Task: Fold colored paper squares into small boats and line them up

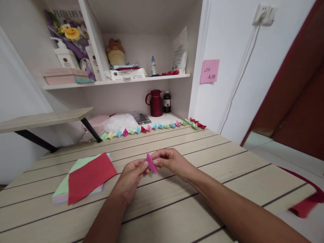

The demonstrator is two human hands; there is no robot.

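Observation:
A small piece of folded magenta paper is held between my two hands above the wooden table. My left hand pinches its left side between thumb and fingers. On its other side, my right hand grips it with thumb and forefinger. To the left lies a stack of coloured paper, pale green uppermost, with a red sheet set askew across it. Along the table's back edge runs a row of small folded paper boats in several colours, with a few red and green ones bunched at the right end.
Behind the table, a white shelf unit holds a dark red jug, a dark bottle and a plush toy. A raised wooden ledge stands at the left. A pink note sticks to the wall.

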